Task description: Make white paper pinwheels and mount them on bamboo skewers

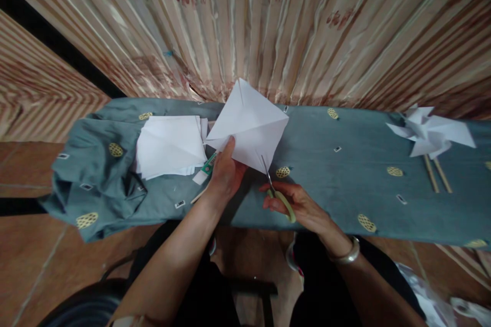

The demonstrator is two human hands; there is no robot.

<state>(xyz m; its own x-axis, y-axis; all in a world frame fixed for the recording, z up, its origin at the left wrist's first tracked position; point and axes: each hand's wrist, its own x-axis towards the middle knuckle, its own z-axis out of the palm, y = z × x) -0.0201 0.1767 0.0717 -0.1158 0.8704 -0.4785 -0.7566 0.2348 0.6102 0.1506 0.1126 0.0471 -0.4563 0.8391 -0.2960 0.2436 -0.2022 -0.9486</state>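
My left hand [226,173] grips a square sheet of white paper [253,122] by its lower left side, thumb on top. The sheet is held up like a diamond, with crease lines across it and a slit at its top corner. In my right hand [297,204] is a pair of scissors [284,204] with light green handles. Their blades are at the sheet's bottom corner, one of them lying over the paper. Just left of my left hand lies a small green and white packet [207,168], partly hidden by it.
A stack of white paper sheets [171,145] lies on the left of the narrow cloth-covered table [337,173]. Two white paper pinwheels [429,130] on wooden sticks [431,173] rest at the right. A pleated curtain [245,25] hangs along the back edge.
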